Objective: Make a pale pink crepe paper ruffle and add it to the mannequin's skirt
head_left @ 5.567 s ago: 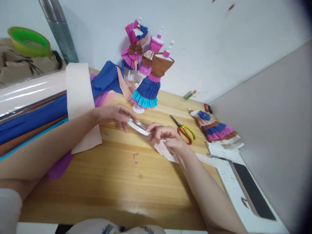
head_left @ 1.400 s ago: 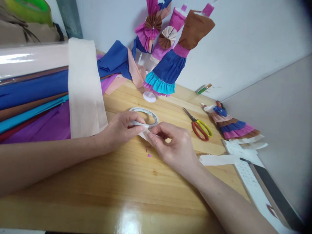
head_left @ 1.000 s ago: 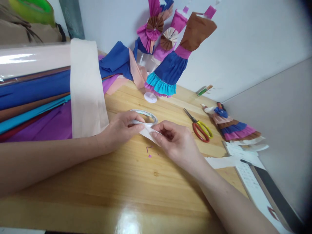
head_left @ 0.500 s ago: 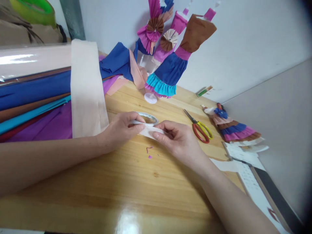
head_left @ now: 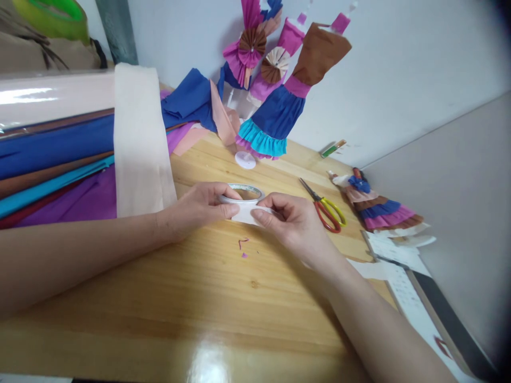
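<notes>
Between my two hands stretches a short white paper strip [head_left: 244,214]. My left hand [head_left: 209,205] pinches its left end between thumb and fingers, right beside a roll of tape [head_left: 255,189]. The roll lies just behind the strip, its ring partly covered by my left fingers; whether they touch it I cannot tell. My right hand [head_left: 288,217] pinches the strip's right end, thumb on top and the other fingers curled. A few purple scraps [head_left: 244,255] lie on the wooden table [head_left: 191,298] in front of the strip.
Scissors [head_left: 325,207] with red and yellow handles lie to the right. Behind stand doll dresses [head_left: 279,114] of crepe paper on stands, and another dress [head_left: 383,207] lies at the right wall. Rolls of coloured paper [head_left: 59,143] fill the left, with a cream strip [head_left: 139,143] across them.
The tape roll has shifted slightly right. The strip between my hands now faces up flatter and shows a little more of its surface. Both hands keep their pinch.
</notes>
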A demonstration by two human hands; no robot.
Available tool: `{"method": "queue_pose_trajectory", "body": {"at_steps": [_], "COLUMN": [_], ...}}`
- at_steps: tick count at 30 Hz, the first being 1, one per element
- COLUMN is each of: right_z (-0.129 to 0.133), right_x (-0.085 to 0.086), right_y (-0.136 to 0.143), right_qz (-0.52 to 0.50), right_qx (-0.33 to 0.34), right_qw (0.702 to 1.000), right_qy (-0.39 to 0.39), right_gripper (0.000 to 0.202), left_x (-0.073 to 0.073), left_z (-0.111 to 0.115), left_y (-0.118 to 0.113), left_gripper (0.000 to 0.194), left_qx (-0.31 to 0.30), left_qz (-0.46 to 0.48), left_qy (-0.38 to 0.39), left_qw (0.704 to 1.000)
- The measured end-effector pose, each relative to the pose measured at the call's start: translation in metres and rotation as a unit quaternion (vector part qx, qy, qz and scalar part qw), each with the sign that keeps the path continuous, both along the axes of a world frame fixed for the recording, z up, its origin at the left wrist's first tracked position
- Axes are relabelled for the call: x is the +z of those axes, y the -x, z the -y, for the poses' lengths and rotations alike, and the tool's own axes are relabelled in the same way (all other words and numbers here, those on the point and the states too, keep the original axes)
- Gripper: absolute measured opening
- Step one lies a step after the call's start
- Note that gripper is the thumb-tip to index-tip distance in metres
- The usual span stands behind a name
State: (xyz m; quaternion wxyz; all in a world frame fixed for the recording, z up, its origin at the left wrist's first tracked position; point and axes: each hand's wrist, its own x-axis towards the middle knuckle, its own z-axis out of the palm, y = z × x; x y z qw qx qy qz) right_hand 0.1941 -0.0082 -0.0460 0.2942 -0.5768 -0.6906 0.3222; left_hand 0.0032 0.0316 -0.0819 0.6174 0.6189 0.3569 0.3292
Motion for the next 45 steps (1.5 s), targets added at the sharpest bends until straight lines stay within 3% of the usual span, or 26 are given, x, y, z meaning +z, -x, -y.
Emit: {"method": "queue_pose_trajectory", "body": {"at_steps": [11,16,25,31,38,45], "right_z": [0.009,0.011,0.008,0.003,0.006,0.011], "right_x": [0.000,0.001,-0.004,-0.005,-0.014,-0.015], "right_y": [0.003,0.009,0.005,0.007,0.013,0.020], "right_qz": [0.074,0.032,-0.004,0.004,0.029,-0.079], "right_qx": [-0.004,0.048,0.004,0.025,0.004,0.024], "right_qw": [0.996,0.995,0.999,0.999,1.000,0.997], "right_qy": [-0.051,-0.085,-0.038,0.022,-0.010,0.012], "right_gripper": [0.015,0.014,0.016,0.016,0.009,0.016], "left_x": [-0.003,-0.004,-0.006,-0.002,-0.004,-0.005], "left_z": [0.003,0.003,0.003,0.003,0.003,0.004], "left_y": [-0.001,-0.002,-0.002,-0.001,-0.002,-0.003], "left_gripper": [0.015,0.013,0.012,0.010,0.011,0.011], "left_qx": [0.025,0.035,0.071,0.076,0.074,0.074], "left_qz": [-0.032,-0.018,-0.050,-0.061,-0.071,-0.061], "left_qy": [-0.029,-0.064,-0.132,-0.141,-0.137,-0.149], "left_qw": [0.999,0.997,0.987,0.985,0.985,0.984]}}
